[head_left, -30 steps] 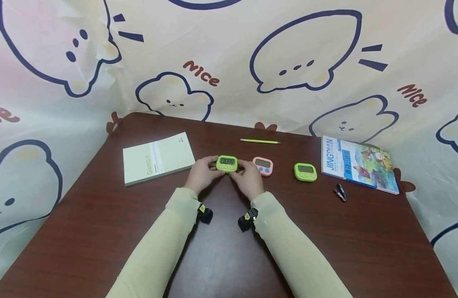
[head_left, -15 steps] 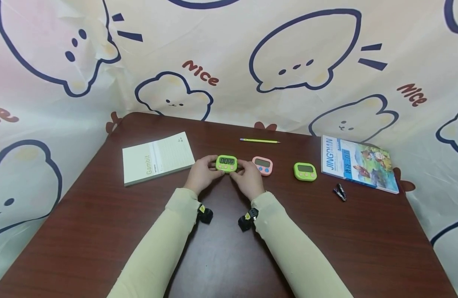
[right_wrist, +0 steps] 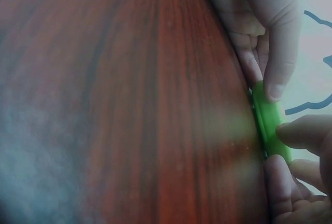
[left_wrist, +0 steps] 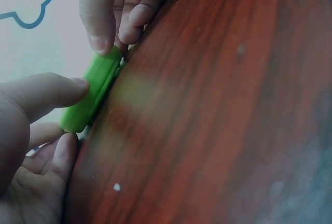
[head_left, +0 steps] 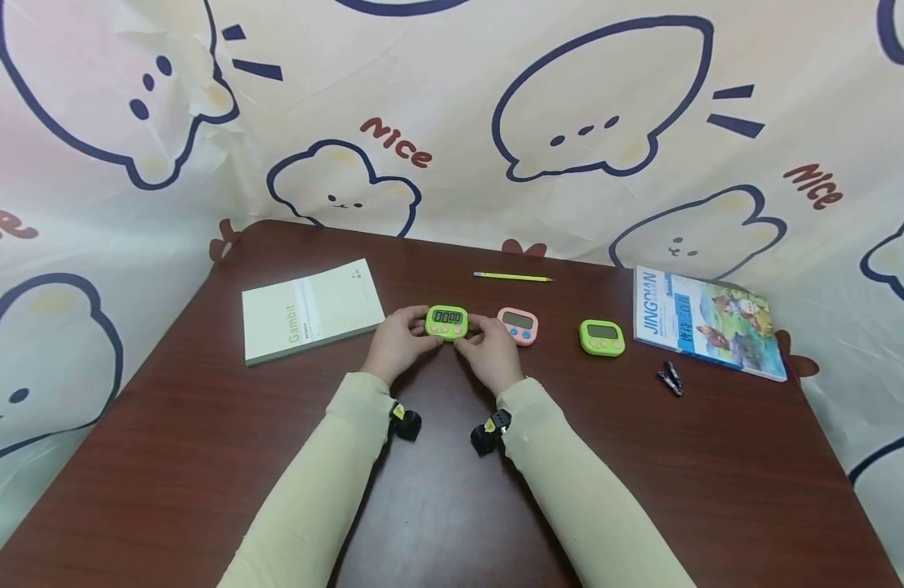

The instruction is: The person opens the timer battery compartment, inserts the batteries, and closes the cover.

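Observation:
A green digital timer (head_left: pixel 447 322) stands on the brown table between my two hands, its lit screen and buttons facing me. My left hand (head_left: pixel 398 347) pinches its left side, with the thumb at the lower front. On the other side, my right hand (head_left: pixel 492 353) holds the right edge between thumb and fingers. In the left wrist view, the thumb and fingertips touch the green casing (left_wrist: pixel 93 92) from both ends. The right wrist view shows the same casing (right_wrist: pixel 270 120) held close to the tabletop. Just beyond my right hand sits a pink timer (head_left: pixel 521 325), partly covered by the fingers.
Left on the table (head_left: pixel 437 490) lies a pale green notebook (head_left: pixel 312 314). A yellow-green pencil (head_left: pixel 513 277) is at the back. To the right are a second green timer (head_left: pixel 602 338), a small dark pair of cylinder-like pieces (head_left: pixel 670 379) and a colourful book (head_left: pixel 709 322). A patterned curtain (head_left: pixel 452 106) hangs behind.
The digits on the held timer's screen have changed, though they are small to read. Both hands keep the same hold and place.

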Demonstrator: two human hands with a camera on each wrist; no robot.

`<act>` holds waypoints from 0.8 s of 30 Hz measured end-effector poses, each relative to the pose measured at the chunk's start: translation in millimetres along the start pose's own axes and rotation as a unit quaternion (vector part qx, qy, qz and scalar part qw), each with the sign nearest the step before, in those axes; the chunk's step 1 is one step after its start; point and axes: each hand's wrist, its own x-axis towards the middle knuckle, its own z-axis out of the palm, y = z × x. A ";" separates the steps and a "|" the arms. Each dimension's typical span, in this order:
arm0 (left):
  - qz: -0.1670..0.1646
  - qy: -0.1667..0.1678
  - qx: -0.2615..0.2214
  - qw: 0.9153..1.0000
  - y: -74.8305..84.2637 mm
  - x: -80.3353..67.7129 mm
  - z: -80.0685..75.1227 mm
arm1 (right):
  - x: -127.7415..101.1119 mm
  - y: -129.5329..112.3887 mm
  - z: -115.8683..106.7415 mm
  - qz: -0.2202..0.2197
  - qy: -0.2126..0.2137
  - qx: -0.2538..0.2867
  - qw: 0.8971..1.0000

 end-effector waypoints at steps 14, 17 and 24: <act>0.003 0.004 0.001 1.000 -1.5 0.9 1.3 | 0.1 0.8 -1.2 0.004 0.000 0.015 1.000; 0.002 0.002 -0.001 1.000 -1.1 0.6 1.6 | 1.0 2.0 -0.9 0.002 0.002 0.018 1.000; -0.004 0.011 -0.035 0.999 -1.5 -0.5 0.6 | -1.2 2.0 -4.8 0.006 -0.011 0.041 0.999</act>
